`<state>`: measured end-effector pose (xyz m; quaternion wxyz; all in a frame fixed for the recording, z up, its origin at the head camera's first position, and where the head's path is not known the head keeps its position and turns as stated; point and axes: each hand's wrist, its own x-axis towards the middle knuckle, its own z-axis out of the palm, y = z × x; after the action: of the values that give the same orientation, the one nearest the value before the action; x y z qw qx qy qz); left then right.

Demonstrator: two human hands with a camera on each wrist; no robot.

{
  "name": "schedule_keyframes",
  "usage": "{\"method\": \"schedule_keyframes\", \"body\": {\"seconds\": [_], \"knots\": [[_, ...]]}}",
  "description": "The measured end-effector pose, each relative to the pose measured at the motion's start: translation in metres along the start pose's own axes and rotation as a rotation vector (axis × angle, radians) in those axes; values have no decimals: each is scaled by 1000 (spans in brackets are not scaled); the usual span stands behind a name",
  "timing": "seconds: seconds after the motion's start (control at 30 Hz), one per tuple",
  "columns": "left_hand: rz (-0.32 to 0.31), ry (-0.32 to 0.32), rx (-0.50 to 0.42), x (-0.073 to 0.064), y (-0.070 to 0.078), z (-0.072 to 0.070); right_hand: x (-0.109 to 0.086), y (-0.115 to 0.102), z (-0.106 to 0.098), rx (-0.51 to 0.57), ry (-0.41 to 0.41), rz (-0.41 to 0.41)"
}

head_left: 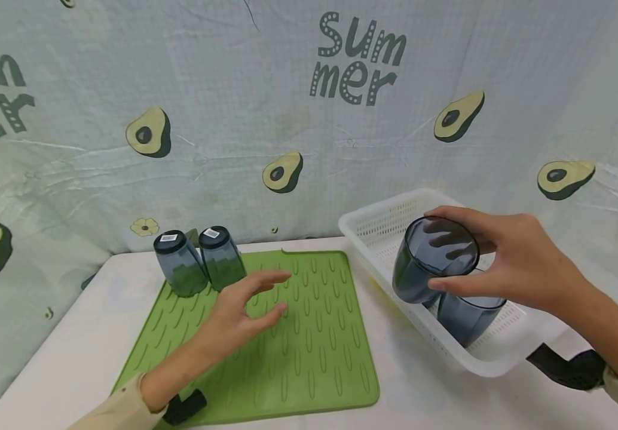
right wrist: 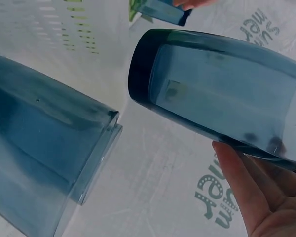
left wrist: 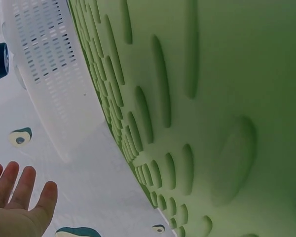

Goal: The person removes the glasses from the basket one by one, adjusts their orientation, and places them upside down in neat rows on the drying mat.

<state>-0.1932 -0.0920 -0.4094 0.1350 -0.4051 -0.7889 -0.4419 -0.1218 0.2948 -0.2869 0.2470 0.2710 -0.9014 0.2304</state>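
Note:
A blue-tinted drinking glass (head_left: 413, 272) is in my right hand (head_left: 524, 260), which grips it by the sides, its mouth tilted up. The right wrist view shows the same glass (right wrist: 202, 98) with its thick dark base. Below it, another glass (head_left: 465, 322) leans inside the white plastic basket (head_left: 473, 361); a second rim shows beside it in the right wrist view. My left hand (head_left: 233, 313) hovers over the green drying mat (head_left: 322, 358), thumb and fingers apart, holding nothing. Two upside-down glasses, one left (head_left: 180, 263) and one right (head_left: 222, 257), stand on the mat's far left corner.
The mat lies on a white table (head_left: 67, 352), left of the basket. Behind the table hangs a pale cloth (head_left: 223, 119) printed with avocados and lettering. A dark wrist strap piece (head_left: 569, 367) hangs below my right wrist, near the basket's corner.

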Motion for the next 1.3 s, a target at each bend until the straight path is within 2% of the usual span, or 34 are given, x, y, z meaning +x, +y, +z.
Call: {"method": "schedule_keyframes", "body": {"seconds": [0.13,0.3,0.5,0.8,1.0,1.3], "knots": [[28,-5,12,2,0,3,1,-3,3,22,-32,4],[30,-11,35,4,1,7,3,-8,8,32,-54,8],[42,-8,41,5,4,9,6,-12,14,103,-82,5],[15,-20,2,7,11,12,11,-16,23,162,-94,8],[46,-31,-29,10,12,17,12,-20,27,247,-131,26],[21,-63,-45,13,17,20,16,-24,36,334,-188,68]]}}
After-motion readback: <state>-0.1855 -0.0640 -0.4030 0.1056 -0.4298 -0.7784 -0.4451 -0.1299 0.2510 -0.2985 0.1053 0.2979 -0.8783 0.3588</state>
